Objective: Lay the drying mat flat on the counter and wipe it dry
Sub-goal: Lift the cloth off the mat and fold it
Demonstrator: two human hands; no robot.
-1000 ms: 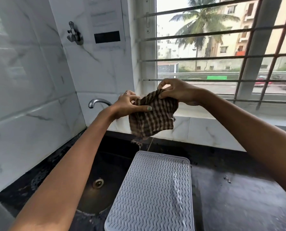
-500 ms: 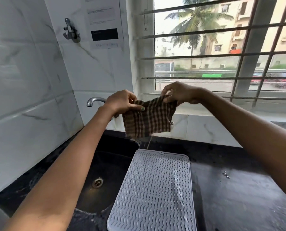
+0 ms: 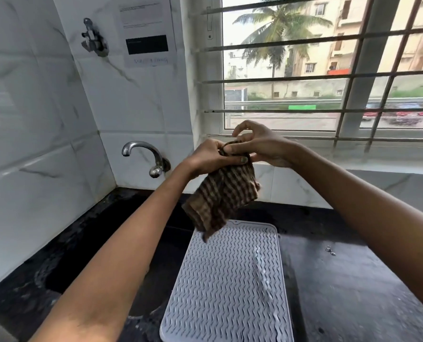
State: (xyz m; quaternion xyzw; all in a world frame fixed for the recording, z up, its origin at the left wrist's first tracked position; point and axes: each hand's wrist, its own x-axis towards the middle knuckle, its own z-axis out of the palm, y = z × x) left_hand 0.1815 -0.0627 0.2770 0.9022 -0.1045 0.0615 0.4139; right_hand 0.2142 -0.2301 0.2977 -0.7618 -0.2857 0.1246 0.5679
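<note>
Both hands' grip (image 3: pixel 232 154) pinches the checked cloth (image 3: pixel 224 193), hanging above the drying mat (image 3: pixel 230 287).

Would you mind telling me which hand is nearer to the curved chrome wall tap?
Left. The left hand grips the brown checked cloth just right of the curved chrome wall tap; the right hand is farther right.

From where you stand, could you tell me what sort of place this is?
Most likely a home kitchen, at the sink corner. A wall tap curves over a dark sunken sink, a ridged drying mat lies on the black counter, and the walls are marble-look tile.
</note>
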